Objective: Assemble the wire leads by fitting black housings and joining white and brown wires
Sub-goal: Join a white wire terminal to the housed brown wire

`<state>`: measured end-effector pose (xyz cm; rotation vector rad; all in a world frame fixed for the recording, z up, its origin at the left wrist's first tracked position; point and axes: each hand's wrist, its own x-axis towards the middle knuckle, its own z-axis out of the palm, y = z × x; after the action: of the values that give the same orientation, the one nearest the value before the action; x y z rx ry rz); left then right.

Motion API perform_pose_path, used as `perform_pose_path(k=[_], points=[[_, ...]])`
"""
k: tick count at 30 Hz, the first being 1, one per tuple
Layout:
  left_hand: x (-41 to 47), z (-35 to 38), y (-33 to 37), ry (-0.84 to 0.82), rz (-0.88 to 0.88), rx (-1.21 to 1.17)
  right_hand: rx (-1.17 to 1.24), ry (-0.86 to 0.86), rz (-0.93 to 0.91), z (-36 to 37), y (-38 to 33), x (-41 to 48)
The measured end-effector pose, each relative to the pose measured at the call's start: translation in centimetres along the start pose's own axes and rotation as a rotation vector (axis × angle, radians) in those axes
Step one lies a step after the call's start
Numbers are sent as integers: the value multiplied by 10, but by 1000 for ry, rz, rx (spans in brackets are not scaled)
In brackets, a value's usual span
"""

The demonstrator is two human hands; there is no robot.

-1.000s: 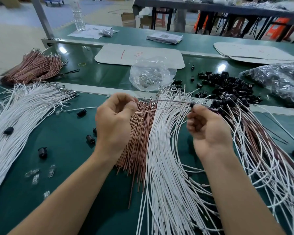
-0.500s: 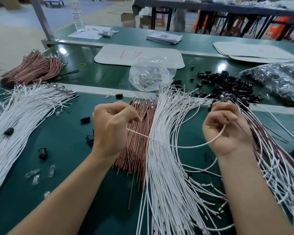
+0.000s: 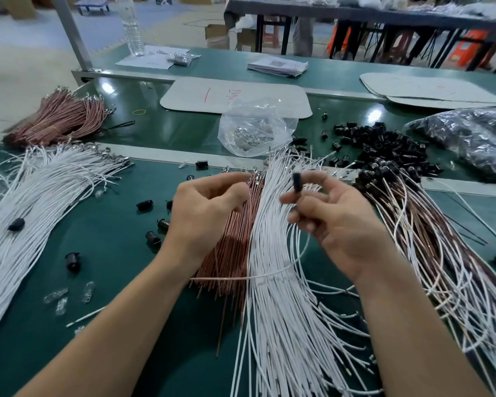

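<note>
At 6 o'clock, many loose white insulated wires (image 3: pixel 281 333) and thin brown wires (image 3: pixel 226 253) wait unassembled. Above them, the right hand (image 3: pixel 338 224) pinches one small black plastic housing (image 3: pixel 297 181). The left hand (image 3: pixel 206 210) is curled, and I cannot tell whether it holds anything. What seem to be finished leads (image 3: pixel 430 247) lie at 3 o'clock and spare housings (image 3: pixel 384 144) at 1 o'clock, so I judge that much work remains.

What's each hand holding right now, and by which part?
The right hand pinches a black housing by its lower end. The left hand curls over the brown wires; any grip there is hidden.
</note>
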<state>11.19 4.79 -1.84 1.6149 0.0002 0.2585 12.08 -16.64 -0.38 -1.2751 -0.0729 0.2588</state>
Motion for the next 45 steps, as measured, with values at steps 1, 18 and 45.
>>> perform_pose_path(k=[1, 18, 45], points=[[-2, 0, 1, -72, 8, -22, -146, 2, -12, 7, 3, 0], [-6, 13, 0, -122, -46, -93, -353, 50, -15, 28, 19, 1], [-5, 6, 5, -44, -63, -127, -478, 273, -155, 27, 27, 1]])
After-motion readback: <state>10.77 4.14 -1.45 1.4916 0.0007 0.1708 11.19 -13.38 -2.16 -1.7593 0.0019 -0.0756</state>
